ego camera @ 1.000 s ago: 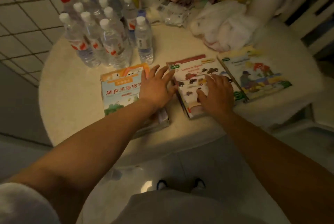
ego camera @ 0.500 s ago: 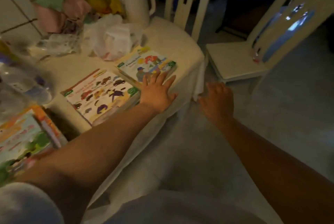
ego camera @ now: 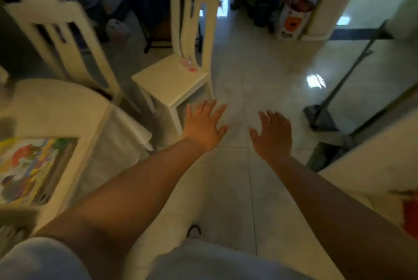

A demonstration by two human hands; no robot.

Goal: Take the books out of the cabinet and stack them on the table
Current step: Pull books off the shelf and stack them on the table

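Note:
One colourful picture book (ego camera: 31,166) lies on the round white table (ego camera: 58,103) at the left edge; the other books are out of the frame. My left hand (ego camera: 204,127) hangs in the air over the tiled floor, fingers spread, holding nothing. My right hand (ego camera: 272,137) is beside it, also spread and empty. Both hands are well to the right of the table. No cabinet interior shows.
Two white chairs stand by the table, one behind it (ego camera: 56,37) and one to its right (ego camera: 181,62). A mop (ego camera: 325,112) leans at the right. A white counter edge (ego camera: 371,162) sits at the right. Bags and clutter (ego camera: 291,19) lie at the far end of the floor.
The view has swung right, away from the table toward the open floor. My left hand has left the books and both hands now hang over the floor.

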